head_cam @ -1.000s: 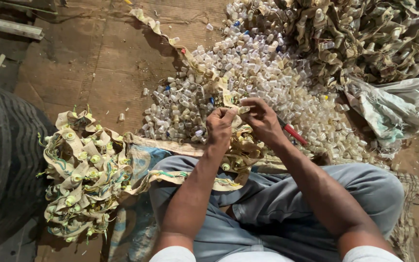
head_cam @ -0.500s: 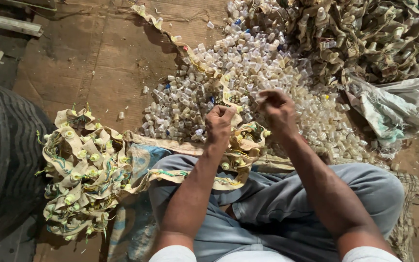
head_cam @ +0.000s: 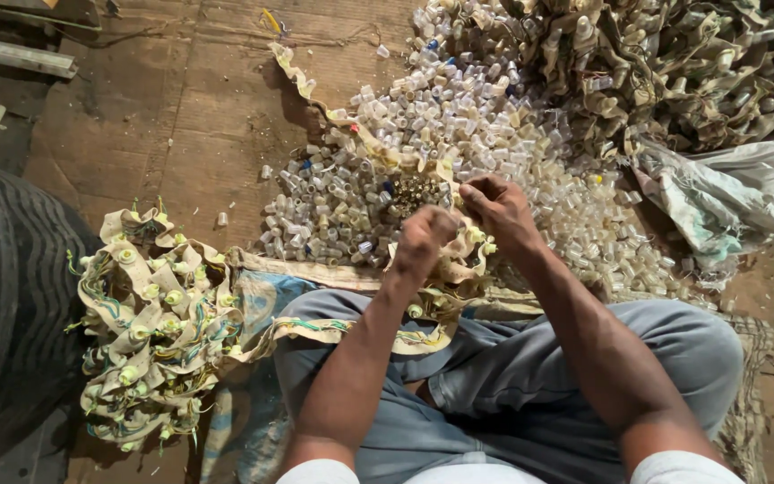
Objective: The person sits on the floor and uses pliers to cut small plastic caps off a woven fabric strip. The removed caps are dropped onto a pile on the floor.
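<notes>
A: What is the left hand [head_cam: 423, 240] doing?

B: It is closed in a fist over the cloth strip [head_cam: 441, 269], just above the person's lap. The grip is clenched on the strip; small pale caps are fixed along the cloth there.

A: And the right hand [head_cam: 497, 208]?

B: Its fingers are curled in and pinched on the same strip, just beside the left hand, a little higher up. The two hands are near each other but not touching.

A: Where does the strip run?

B: From the hands it drops across the grey trousers [head_cam: 530, 385], then trails to the person's left into a bundle [head_cam: 150, 323] of folded strip lying on the floor, studded with yellow-green caps and loose coloured threads.

A: What lies beyond the hands?

B: A heap of loose clear and whitish caps [head_cam: 459, 152] spread over the floor [head_cam: 154, 99], with a few blue ones among them. Past that, at the top right, a big tangled pile [head_cam: 674, 63] of more strip.

A: Anything at the edges?

B: A dark ribbed tyre [head_cam: 11, 296] on the left, and a crumpled pale sack [head_cam: 736, 197] on the right, beside the caps.
</notes>
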